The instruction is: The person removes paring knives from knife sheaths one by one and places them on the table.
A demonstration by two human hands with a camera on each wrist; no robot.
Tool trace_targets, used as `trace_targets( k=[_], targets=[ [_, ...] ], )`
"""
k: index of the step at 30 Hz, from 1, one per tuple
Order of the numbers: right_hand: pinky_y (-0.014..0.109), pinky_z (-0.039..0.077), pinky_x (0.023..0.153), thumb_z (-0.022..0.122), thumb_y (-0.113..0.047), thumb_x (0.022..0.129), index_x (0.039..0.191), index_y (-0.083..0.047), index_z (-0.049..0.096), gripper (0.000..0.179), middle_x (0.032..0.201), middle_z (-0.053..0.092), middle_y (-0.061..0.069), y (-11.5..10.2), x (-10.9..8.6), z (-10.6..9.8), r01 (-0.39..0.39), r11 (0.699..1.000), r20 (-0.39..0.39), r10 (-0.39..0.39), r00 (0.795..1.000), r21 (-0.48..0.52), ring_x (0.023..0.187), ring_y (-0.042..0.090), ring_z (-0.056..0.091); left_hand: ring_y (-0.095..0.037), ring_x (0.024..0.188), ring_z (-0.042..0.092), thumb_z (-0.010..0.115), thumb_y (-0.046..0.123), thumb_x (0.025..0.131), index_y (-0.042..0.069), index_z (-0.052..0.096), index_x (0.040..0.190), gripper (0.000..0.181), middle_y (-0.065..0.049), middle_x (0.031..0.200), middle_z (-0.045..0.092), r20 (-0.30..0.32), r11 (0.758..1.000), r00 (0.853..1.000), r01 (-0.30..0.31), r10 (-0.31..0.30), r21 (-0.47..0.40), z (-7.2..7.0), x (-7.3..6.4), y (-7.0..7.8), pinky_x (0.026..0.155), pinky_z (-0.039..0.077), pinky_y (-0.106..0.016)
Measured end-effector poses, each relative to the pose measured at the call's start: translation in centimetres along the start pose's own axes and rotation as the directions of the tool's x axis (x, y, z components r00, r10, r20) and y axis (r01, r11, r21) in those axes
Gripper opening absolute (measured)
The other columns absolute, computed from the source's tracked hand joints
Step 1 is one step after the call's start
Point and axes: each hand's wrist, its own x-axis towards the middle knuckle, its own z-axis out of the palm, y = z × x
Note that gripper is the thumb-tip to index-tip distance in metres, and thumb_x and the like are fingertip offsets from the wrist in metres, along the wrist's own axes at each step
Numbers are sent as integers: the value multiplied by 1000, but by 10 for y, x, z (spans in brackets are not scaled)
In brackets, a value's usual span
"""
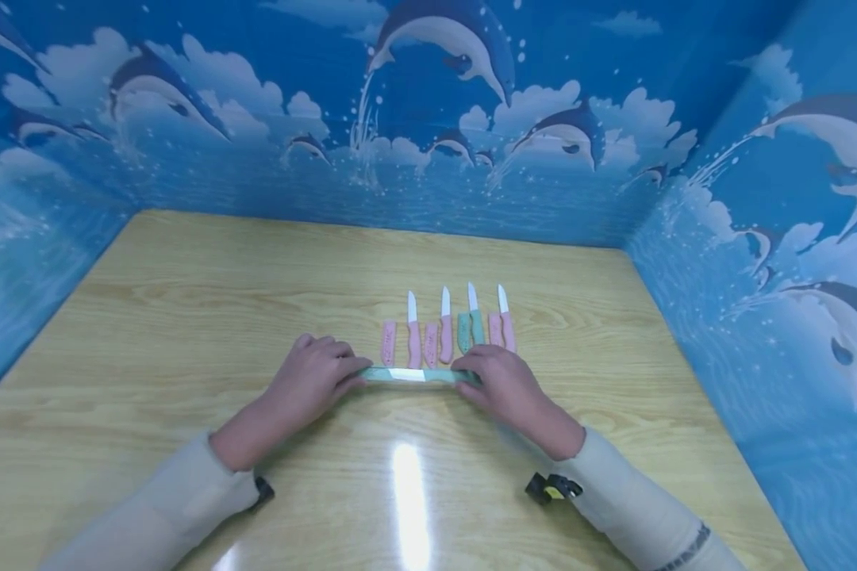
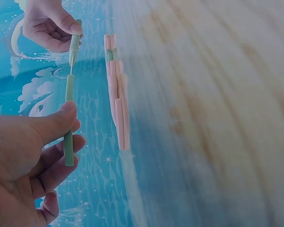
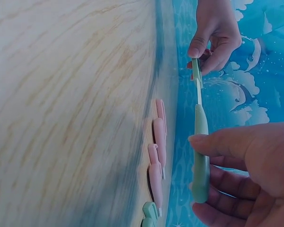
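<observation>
My left hand (image 1: pixel 316 371) pinches a green knife sheath (image 2: pixel 69 123) between thumb and fingers. In my right hand (image 1: pixel 503 382) is the green handle of a paring knife (image 3: pixel 201 161), its fingers and thumb gripping it. Between the hands a stretch of white blade (image 1: pixel 407 374) shows, with its tip end inside the sheath. Knife and sheath line up level, raised above the table. Just beyond them lie pink paring knives (image 1: pixel 414 345) and a green paring knife (image 1: pixel 477 325), blades bare and pointing away, with pink sheaths (image 1: pixel 389 342) and a green sheath (image 1: pixel 463 333) beside them.
A wood-grain table (image 1: pixel 257 270) carries everything. Blue dolphin-print walls (image 1: pixel 257 174) border its back and sides. Dark straps with small fittings (image 1: pixel 553 488) sit at the sleeves. Light glares off the table in front.
</observation>
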Motion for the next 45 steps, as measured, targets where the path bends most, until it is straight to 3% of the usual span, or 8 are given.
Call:
trace_targets(
  k=[11,22,28,34,36,40,42,45],
  targets=[
    [32,56,75,81,-15,78,93,-7,74,19,90,71,5,3,-4,-1,3,1000,-22,-3,1000,7,82,17,65,-19,79,61,78,28,81,14,74,104,27,-3,90,71,16,999,999,47,-47,18,-1,-2,1,74,43,-38],
    [34,56,72,80,-11,78,94,-6,74,18,92,73,7,17,-8,-4,-47,999,-53,47,997,-1,83,20,67,-21,83,64,78,29,82,12,73,104,29,-5,92,72,8,996,996,86,-87,30,0,-4,-3,73,45,-37],
    [33,55,69,80,-11,77,94,-6,74,18,90,72,6,20,-9,-4,-53,999,-56,54,997,3,81,19,66,-21,81,66,78,29,81,8,72,101,30,-6,91,72,21,985,986,168,-167,-50,-2,-2,-2,72,47,-40],
    [31,54,66,81,-11,77,94,-6,74,19,89,72,6,21,-10,-4,-68,998,-57,68,996,7,77,17,65,-10,54,48,78,23,83,9,68,89,18,4,65,59,102,924,952,306,-290,-230,-6,0,-2,54,43,-29],
    [30,53,65,81,-11,77,94,-6,74,20,88,72,6,21,-10,-4,-72,997,-52,72,996,9,76,17,64,-10,56,52,77,22,83,7,69,91,19,2,68,62,113,909,945,326,-307,-261,-7,0,-2,54,47,-29],
    [29,52,64,81,-11,76,95,-6,74,20,89,71,6,21,-11,-4,-82,997,-45,82,996,18,75,16,63,-18,71,67,77,20,84,1,69,98,24,-9,83,72,117,874,936,353,-333,-333,-6,0,-3,67,57,-35],
    [28,52,64,82,-11,76,95,-6,74,21,89,71,6,22,-12,-4,-84,996,-42,85,995,19,75,16,63,-20,75,69,75,17,86,-1,67,103,26,-12,87,73,150,828,922,386,-356,-407,-6,0,-4,67,57,-35],
    [28,51,63,82,-11,76,95,-6,74,21,88,71,5,22,-12,-3,-89,996,-39,89,995,21,74,16,62,-19,70,69,70,14,90,-1,63,108,25,-10,85,74,246,715,884,466,-397,-521,-7,2,-5,55,53,-28]
  ],
)
